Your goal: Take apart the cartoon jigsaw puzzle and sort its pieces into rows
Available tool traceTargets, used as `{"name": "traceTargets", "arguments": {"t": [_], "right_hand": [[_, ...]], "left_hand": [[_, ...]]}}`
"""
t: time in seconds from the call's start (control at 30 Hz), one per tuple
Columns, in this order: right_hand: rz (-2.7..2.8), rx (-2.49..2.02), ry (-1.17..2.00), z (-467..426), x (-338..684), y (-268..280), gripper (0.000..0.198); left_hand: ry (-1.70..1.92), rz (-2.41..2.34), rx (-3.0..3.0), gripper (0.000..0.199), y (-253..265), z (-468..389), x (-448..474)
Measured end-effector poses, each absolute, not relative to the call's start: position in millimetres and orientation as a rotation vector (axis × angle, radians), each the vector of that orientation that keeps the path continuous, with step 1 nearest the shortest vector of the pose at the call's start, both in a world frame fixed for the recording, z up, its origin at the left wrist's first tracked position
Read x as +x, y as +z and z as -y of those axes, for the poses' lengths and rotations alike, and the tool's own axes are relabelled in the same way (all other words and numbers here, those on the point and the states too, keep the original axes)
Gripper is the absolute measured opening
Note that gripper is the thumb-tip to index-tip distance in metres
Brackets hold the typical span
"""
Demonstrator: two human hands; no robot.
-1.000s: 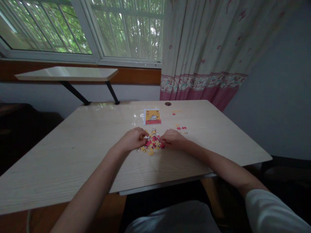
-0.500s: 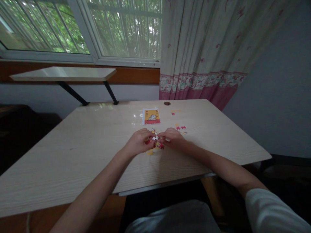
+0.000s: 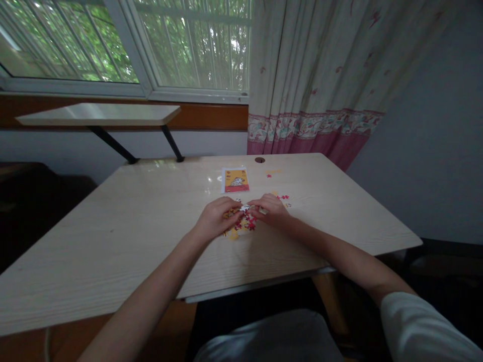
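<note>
Both hands over half-built puzzle point(image 3: 241, 225) at desk point(image 3: 113, 236) middle. Left hand point(image 3: 216, 217) and right hand point(image 3: 270, 208) pinch small white piece point(image 3: 245, 207) together. Puzzle mostly hidden. Picture card point(image 3: 235, 180) at 12 o'clock.

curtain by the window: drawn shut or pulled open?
Pulled open: the curtain is bunched right of the window, leaving the panes uncovered.

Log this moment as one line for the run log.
left hand: on jigsaw cluster | right hand: pinching pale puzzle piece | reference card: beyond | loose pieces: right
</note>
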State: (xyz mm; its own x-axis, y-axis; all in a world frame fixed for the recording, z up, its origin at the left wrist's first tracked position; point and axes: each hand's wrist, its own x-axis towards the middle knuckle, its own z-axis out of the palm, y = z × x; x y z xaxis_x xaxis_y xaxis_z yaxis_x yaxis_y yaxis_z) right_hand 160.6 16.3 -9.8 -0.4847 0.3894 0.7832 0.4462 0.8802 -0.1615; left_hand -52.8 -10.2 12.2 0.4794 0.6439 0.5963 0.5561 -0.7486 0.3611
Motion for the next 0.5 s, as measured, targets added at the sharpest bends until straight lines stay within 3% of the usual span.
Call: {"name": "traceTargets", "arguments": {"t": [0.3, 0.5], "right_hand": [[2.077, -0.563, -0.089, -13.5, 156.9, -6.6, 0.017], [2.117, -0.615, -0.092, -14.9, 161.7, -0.1, 0.017]], "left_hand": [[1.278, -0.994, 2.612, 0.013, 12.4, 11.9, -49.7], [1.195, -1.035, 2.574, 0.018, 13.2, 12.7, -50.6]]}}
